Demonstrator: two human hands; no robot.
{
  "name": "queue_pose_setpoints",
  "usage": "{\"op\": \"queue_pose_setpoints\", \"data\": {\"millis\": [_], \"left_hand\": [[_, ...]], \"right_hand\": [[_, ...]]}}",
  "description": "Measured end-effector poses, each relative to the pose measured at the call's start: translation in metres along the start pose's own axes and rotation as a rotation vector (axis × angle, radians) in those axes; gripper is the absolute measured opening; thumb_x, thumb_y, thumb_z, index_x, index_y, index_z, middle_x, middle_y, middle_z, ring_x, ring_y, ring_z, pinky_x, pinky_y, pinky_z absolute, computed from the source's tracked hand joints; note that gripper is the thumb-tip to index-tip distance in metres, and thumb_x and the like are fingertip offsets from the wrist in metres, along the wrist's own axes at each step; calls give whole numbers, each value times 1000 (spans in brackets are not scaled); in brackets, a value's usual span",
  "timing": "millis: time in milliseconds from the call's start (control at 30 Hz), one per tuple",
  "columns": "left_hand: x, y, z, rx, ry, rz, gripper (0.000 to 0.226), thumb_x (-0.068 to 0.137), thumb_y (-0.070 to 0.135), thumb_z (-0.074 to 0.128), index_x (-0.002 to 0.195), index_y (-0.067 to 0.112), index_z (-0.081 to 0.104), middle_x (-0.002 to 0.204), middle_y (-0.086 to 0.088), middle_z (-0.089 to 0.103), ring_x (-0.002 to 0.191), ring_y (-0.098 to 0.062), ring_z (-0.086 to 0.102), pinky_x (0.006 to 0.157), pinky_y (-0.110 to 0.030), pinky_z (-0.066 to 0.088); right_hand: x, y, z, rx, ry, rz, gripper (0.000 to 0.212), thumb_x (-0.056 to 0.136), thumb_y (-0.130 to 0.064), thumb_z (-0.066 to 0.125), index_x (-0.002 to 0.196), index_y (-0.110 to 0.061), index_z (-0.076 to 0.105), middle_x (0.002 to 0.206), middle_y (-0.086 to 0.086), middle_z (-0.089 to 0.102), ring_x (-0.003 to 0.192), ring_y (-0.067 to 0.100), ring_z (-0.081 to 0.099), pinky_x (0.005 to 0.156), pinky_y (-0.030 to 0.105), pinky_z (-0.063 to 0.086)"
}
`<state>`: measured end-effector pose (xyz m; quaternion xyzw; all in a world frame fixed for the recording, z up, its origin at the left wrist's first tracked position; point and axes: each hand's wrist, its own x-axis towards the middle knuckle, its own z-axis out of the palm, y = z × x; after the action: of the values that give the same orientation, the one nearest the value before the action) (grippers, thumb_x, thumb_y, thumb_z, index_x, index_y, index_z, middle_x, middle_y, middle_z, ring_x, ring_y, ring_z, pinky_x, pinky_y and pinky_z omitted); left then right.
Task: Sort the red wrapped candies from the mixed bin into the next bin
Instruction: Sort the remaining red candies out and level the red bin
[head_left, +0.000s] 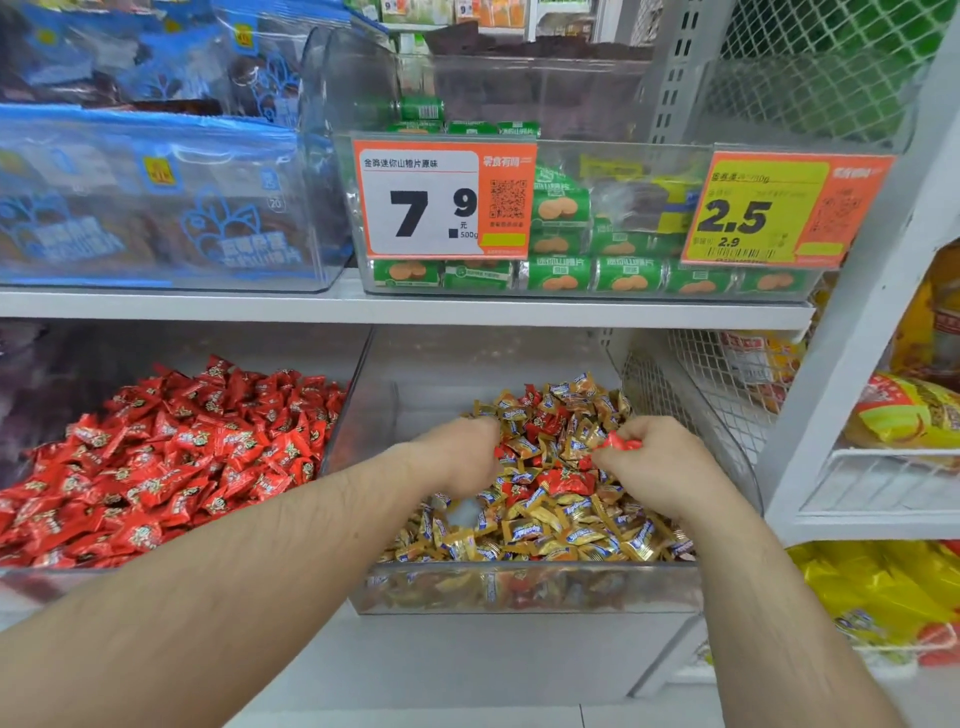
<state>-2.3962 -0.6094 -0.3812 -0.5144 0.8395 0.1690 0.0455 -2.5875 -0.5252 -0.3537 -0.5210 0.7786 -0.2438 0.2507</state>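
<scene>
The mixed bin (524, 587) is a clear plastic tub on the lower shelf, full of gold-and-blue wrapped candies with a few red wrapped candies (563, 480) among them. Both hands are inside it. My right hand (660, 467) pinches a red wrapped candy (621, 442) at its fingertips, just above the pile. My left hand (457, 452) is curled down into the pile at the left; what its fingers hold is hidden. To the left stands the neighbouring bin (343, 415), heaped with red wrapped candies (171, 457).
A white shelf board (415, 309) hangs low over both bins, carrying tubs of green packets (571, 275) and blue bags (156, 208) with orange price tags. A white mesh divider (727, 384) closes the right side; yellow bags sit beyond it.
</scene>
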Motion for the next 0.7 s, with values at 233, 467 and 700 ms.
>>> {"op": "queue_pose_setpoints", "data": {"millis": [233, 467, 700], "left_hand": [[15, 11, 16, 204, -92, 104, 26, 92, 27, 56, 116, 23, 64, 112, 2, 66, 89, -19, 59, 75, -33, 53], [26, 12, 18, 238, -86, 154, 41, 88, 23, 60, 129, 26, 61, 127, 4, 62, 110, -19, 60, 88, -37, 54], [27, 23, 24, 236, -81, 110, 26, 90, 23, 59, 115, 22, 68, 114, 0, 67, 98, -22, 63, 74, -33, 55]], "right_hand": [[-15, -8, -7, 429, 224, 12, 28, 74, -22, 64, 80, 5, 64, 64, 18, 52, 64, 35, 52, 69, 49, 53], [-12, -2, -8, 572, 171, 33, 20, 73, -1, 63, 66, -17, 71, 66, -10, 65, 60, 10, 51, 56, 25, 38], [-16, 0, -6, 771, 45, 65, 13, 94, -18, 60, 91, -7, 66, 66, 7, 50, 45, 13, 41, 39, 23, 28]]}}
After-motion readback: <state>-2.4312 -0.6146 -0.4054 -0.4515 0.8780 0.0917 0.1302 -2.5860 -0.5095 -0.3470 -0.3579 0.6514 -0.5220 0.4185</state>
